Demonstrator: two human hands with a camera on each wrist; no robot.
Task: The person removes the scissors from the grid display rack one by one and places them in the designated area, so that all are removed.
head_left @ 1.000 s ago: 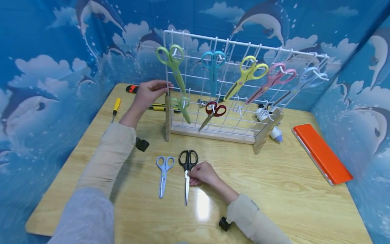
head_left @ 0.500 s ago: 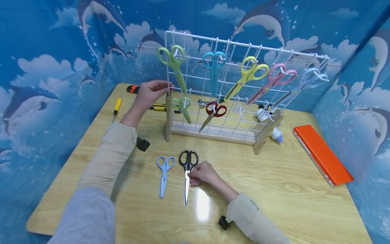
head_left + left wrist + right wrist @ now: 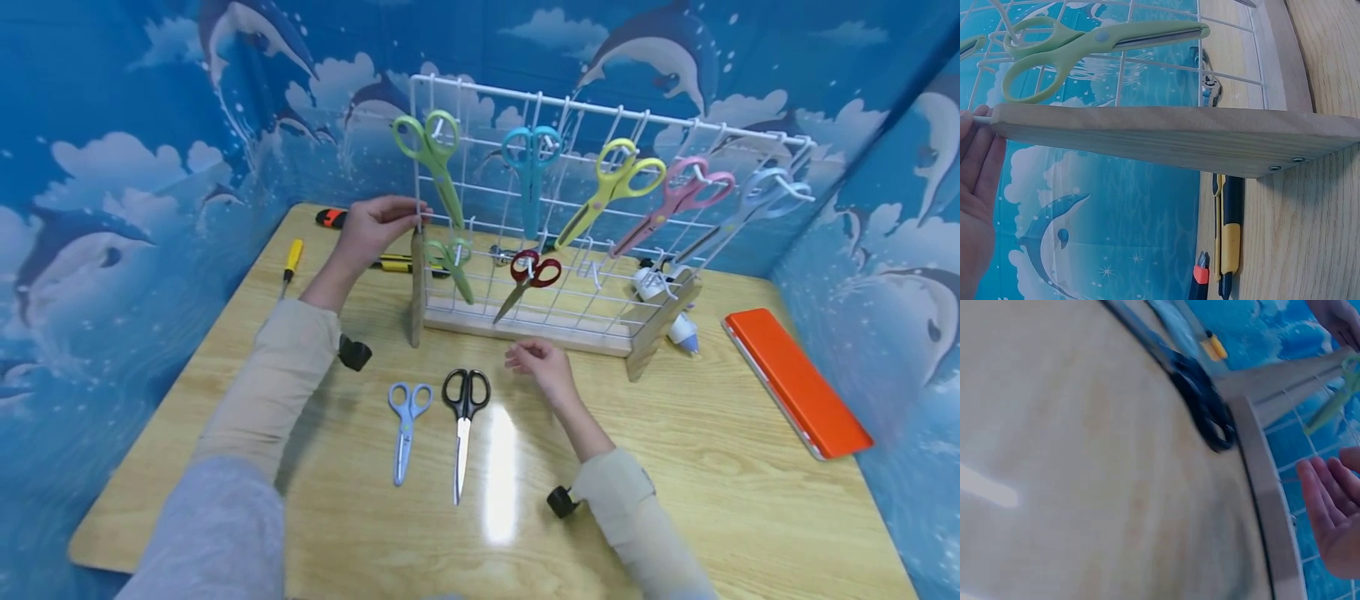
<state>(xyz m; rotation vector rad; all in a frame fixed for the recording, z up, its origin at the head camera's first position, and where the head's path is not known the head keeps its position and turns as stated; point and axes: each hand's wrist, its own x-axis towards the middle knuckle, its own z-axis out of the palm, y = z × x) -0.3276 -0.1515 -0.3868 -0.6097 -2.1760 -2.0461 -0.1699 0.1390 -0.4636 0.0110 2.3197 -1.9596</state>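
Observation:
My left hand (image 3: 369, 233) pinches the left side wire of a white wire rack (image 3: 517, 330) with wooden legs, just above the left leg (image 3: 1147, 128). Over the table in front of the rack, my right hand (image 3: 546, 368) is raised with loosely bent fingers and nothing in them. Dark red-handled scissors (image 3: 512, 301) hang from a low hook above it. Black-handled scissors (image 3: 462, 429) lie on the table, left of that hand. Beside them are light blue scissors (image 3: 405, 429). Small green scissors (image 3: 459, 279) hang low on the rack, near the left hand.
Green (image 3: 442, 179), turquoise (image 3: 531, 179), yellow (image 3: 600, 193), pink (image 3: 667, 200) and pale blue scissors (image 3: 731, 218) hang along the upper rack. Behind it lie a yellow-black cutter (image 3: 395, 264) and a white glue gun (image 3: 682, 333). A screwdriver (image 3: 293, 256) lies left, an orange case (image 3: 797, 379) right.
My right hand has let go of the black-handled scissors and moved up and right, towards the rack. The scissors stay on the table. The left hand keeps its hold on the rack.

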